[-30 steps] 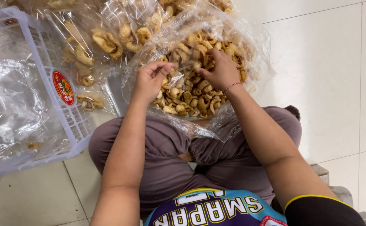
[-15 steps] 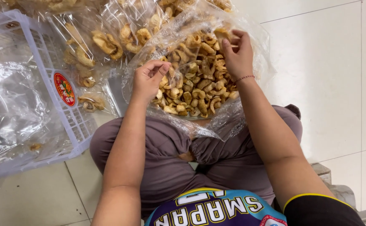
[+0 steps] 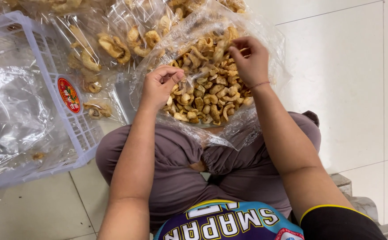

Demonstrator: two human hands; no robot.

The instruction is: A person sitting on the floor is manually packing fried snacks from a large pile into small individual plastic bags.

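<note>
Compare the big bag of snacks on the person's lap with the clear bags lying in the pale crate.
The big bag on the lap bulges with curled golden fried pieces, while the bags in the crate lie flat and look nearly empty. The lap bag is open at the top with the left hand and right hand at it; no hand touches the crate bags. Both are clear, crinkled plastic.
</note>
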